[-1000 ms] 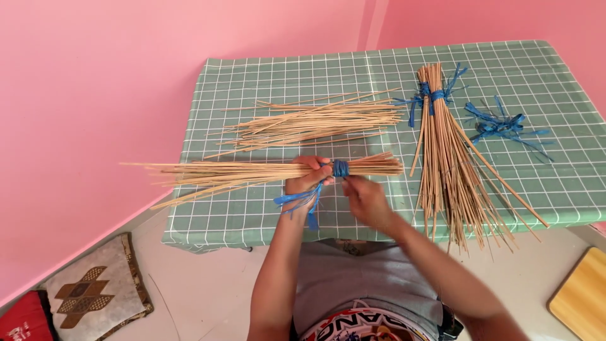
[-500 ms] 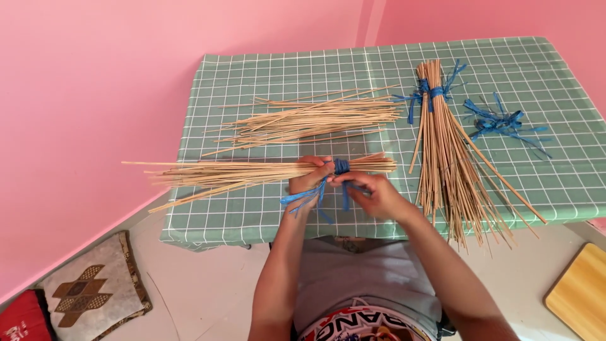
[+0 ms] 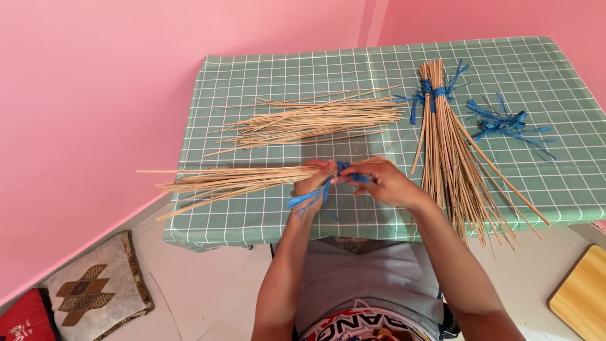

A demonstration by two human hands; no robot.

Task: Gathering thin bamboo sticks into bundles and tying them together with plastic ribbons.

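My left hand [image 3: 314, 179] grips a bundle of thin tan sticks [image 3: 233, 180] that lies crosswise over the near edge of the green checked table [image 3: 265, 76], its long ends fanning left past the table. A blue plastic strip [image 3: 341, 169] is wound around the bundle by my fingers, and loose blue ends [image 3: 306, 199] hang below my left hand. My right hand [image 3: 382, 182] pinches the blue strip close to the wrap, covering the bundle's short right end.
A loose pile of sticks [image 3: 309, 119] lies mid-table. A tied bundle with a blue band [image 3: 445, 139] points toward me at the right. Spare blue strips [image 3: 505, 123] lie beside it. A patterned cushion [image 3: 95, 290] and a wooden board [image 3: 581, 297] are on the floor.
My right hand has risen from below the bundle up onto the blue wrap, drawing the strip with it. The bundle has shifted slightly right and lower.
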